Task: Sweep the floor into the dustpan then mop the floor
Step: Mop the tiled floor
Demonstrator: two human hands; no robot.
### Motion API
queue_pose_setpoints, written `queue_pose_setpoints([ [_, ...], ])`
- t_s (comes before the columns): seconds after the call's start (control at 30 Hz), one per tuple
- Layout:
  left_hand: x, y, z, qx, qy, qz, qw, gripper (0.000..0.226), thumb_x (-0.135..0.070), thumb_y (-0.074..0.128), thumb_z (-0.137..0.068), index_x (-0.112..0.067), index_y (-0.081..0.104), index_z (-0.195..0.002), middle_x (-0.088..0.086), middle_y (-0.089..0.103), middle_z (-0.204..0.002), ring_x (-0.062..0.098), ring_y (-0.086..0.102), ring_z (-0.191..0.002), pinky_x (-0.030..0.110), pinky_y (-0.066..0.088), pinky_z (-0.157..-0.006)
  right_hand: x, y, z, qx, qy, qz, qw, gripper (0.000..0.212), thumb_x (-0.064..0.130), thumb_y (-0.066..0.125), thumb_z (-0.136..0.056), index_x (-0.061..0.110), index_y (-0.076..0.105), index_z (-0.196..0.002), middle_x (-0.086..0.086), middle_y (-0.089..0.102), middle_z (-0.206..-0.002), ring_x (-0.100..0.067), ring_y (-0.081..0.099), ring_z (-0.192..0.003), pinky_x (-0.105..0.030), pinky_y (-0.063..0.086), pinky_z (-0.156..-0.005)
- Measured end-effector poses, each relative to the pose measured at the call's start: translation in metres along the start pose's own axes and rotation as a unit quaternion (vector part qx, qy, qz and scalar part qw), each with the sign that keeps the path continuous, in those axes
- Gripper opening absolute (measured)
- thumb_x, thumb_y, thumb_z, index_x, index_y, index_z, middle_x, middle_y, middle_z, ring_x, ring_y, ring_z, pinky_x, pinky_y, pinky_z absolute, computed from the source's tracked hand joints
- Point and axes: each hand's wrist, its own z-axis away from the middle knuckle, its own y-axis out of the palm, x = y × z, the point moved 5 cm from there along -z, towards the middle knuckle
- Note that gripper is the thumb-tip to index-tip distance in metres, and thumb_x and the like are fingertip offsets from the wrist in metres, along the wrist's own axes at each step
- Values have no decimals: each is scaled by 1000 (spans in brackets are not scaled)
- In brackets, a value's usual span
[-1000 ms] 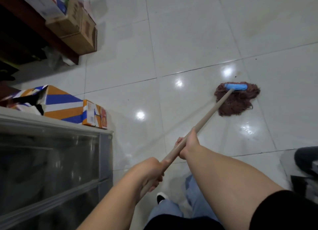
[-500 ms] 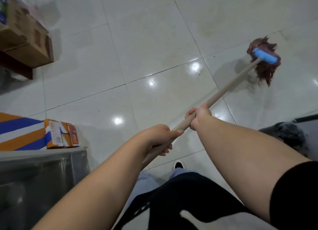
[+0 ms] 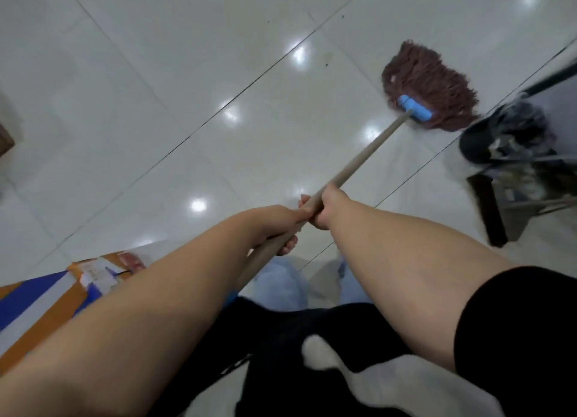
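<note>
A mop with a brown string head [image 3: 431,85] and a blue clamp [image 3: 415,107] lies spread on the glossy white tile floor [image 3: 187,73] at the upper right. Its pale wooden handle [image 3: 368,154] runs down toward me. My right hand [image 3: 327,210] grips the handle higher up. Just behind it, my left hand [image 3: 278,226] grips the lower part of the handle, fingers curled round it. The two hands nearly touch.
A dark dustpan with rubbish and a dark bundle [image 3: 518,157] stand at the right edge, close to the mop head. An orange, blue and white carton [image 3: 46,301] lies at the lower left. My legs in light trousers [image 3: 281,285] are below the hands.
The mop head was lifted off the floor and swung right, and now lies flat on the tiles near the dustpan. My hands have slid closer together on the handle.
</note>
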Motion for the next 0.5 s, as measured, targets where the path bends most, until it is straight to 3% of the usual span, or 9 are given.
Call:
queue_pose_setpoints([
  [0.07, 31, -31, 13, 15, -19, 31, 999, 50, -53, 42, -92, -4, 49, -84, -1, 47, -38, 7, 42, -29, 12, 37, -34, -26, 26, -1, 15, 8, -56, 998, 53, 43, 35, -98, -1, 45, -71, -13, 54, -65, -22, 52, -56, -30, 51, -65],
  [0.13, 52, -57, 26, 9, -24, 21, 999, 50, -53, 43, -92, -5, 50, -82, -2, 47, -38, 8, 42, -29, 13, 37, -34, -48, 50, -4, 24, 17, -130, 991, 56, 51, 36, -95, -1, 46, -74, -13, 55, -61, -22, 54, -52, -28, 52, -49],
  [0.2, 64, -78, 37, 12, -28, 7, 1000, 48, -51, 43, -92, -5, 51, -83, -1, 49, -39, 8, 44, -30, 14, 39, -35, -66, 72, -5, 27, 25, -185, 982, 52, 54, 40, -92, 5, 44, -76, -10, 53, -54, -18, 53, -37, -20, 49, -39],
  [0.3, 88, -94, 60, 66, -79, 10, 995, 40, -49, 39, -94, -11, 51, -94, 2, 53, -41, 14, 52, -34, 19, 45, -39, -85, 90, -8, 25, 33, -218, 975, 50, 56, 46, -90, 10, 42, -71, 0, 47, -42, -11, 38, -19, -11, 39, -35],
  [0.4, 100, -94, 71, 62, -102, 1, 993, 39, -54, 35, -93, -19, 50, -99, -1, 46, -38, 11, 43, -30, 16, 40, -38, -86, 89, -10, 18, 33, -218, 975, 49, 56, 44, -91, 12, 42, -70, 4, 40, -57, -9, 35, -21, -8, 35, -36],
  [0.5, 87, -78, 68, 36, -80, -35, 996, 43, -57, 30, -92, -18, 46, -100, 0, 40, -41, 10, 35, -27, 13, 36, -38, -74, 76, -11, -17, 25, -183, 983, 51, 55, 42, -92, 10, 42, -69, 2, 39, -52, -10, 36, -32, -9, 34, -34],
])
